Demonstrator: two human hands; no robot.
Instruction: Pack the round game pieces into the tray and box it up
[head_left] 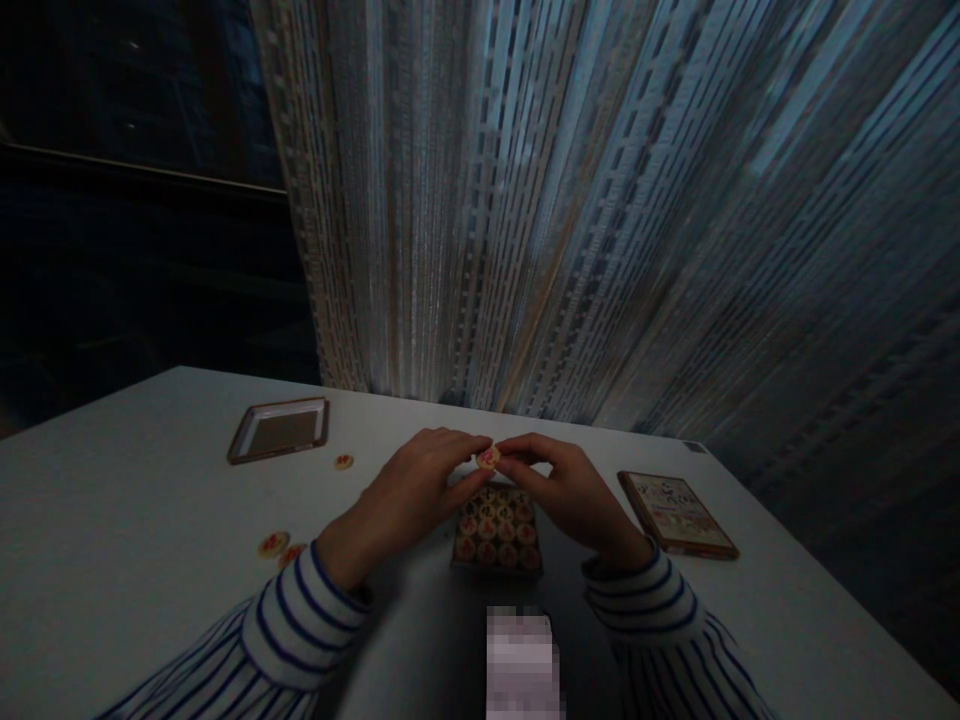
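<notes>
Between the fingertips of both hands is a round xiangqi piece with a red character on its face. My left hand pinches it from the left, and my right hand grips its right edge. Just below them, a square box holds rows of similar round pieces, some marked red and some dark. Loose on the table to the left lie a single piece and, nearer my left sleeve, a red-marked piece beside another piece partly hidden by the sleeve.
An open shallow tray or lid lies at the left on the white table. To the right is a flat printed box or lid. A blurred-out phone-like object is at the near edge. A striped curtain hangs behind the table.
</notes>
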